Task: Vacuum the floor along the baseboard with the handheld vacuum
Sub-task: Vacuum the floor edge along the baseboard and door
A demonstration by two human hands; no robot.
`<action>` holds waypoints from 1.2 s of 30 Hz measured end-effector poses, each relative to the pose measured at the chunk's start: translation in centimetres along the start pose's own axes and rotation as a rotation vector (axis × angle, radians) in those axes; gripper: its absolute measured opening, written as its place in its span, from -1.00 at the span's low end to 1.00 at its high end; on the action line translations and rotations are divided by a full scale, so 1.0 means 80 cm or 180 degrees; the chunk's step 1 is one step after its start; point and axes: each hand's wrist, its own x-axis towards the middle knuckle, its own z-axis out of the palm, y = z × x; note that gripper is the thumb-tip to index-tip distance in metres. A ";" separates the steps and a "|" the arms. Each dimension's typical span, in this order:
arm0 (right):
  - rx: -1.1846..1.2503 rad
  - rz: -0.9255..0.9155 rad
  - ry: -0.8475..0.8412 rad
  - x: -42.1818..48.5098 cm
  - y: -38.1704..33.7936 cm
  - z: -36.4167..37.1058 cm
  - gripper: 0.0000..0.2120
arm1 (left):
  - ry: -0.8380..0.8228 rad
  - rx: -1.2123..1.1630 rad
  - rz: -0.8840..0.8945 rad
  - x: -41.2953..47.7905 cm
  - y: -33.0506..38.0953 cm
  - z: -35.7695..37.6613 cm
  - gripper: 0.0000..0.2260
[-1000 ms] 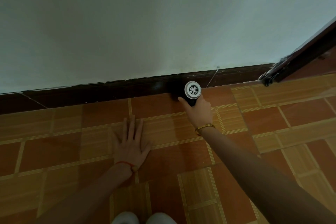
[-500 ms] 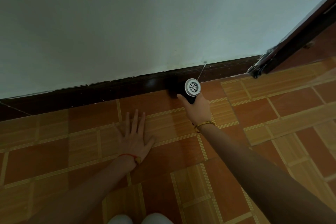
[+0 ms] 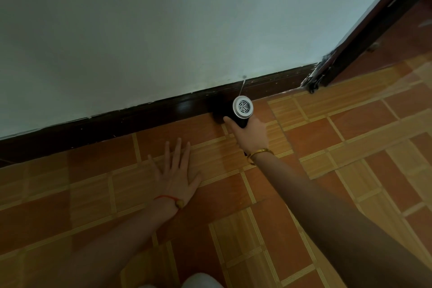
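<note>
I judge the job mid-run: the handheld vacuum sits at about 1 o'clock in my view, its front end down where the floor meets the baseboard, so the pass along the edge looks under way. I see no dust or crumbs on either side, so I cannot tell which stretch is done. The baseboard runs out toward 9 o'clock and toward the door frame at 2 o'clock, and I would guess at least one of those is left.

The vacuum is a short dark cylinder with a silver-white rear cap and a round vent grille facing the camera. Its front blurs into the dark baseboard, so I cannot make out the nozzle.

The right hand grips the body from below, fingers curled round it, forefinger laid along its left side. The left hand lies flat on the tiles at 7 o'clock of the vacuum, fingers straight and spread, likely bracing
</note>
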 end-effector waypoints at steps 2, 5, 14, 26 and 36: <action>0.0011 0.0018 0.0079 0.003 0.003 -0.002 -0.37 | -0.0043 -0.0037 0.0014 0.003 0.007 -0.003 -0.24; 0.0032 0.0079 0.0002 0.007 0.006 -0.006 -0.39 | -0.0045 -0.0159 0.0010 0.006 0.017 -0.008 -0.27; -0.0248 -0.0032 0.0054 0.016 0.012 -0.022 -0.37 | -0.0169 -0.0013 0.0150 0.024 0.035 -0.014 -0.28; -0.0118 0.0225 0.0251 0.022 0.027 -0.049 -0.47 | -0.0290 0.0025 0.0279 0.041 0.062 -0.014 -0.28; -0.0265 0.0344 0.0232 0.025 0.026 -0.067 -0.52 | -0.0405 -0.0037 0.0505 0.044 0.083 -0.023 -0.30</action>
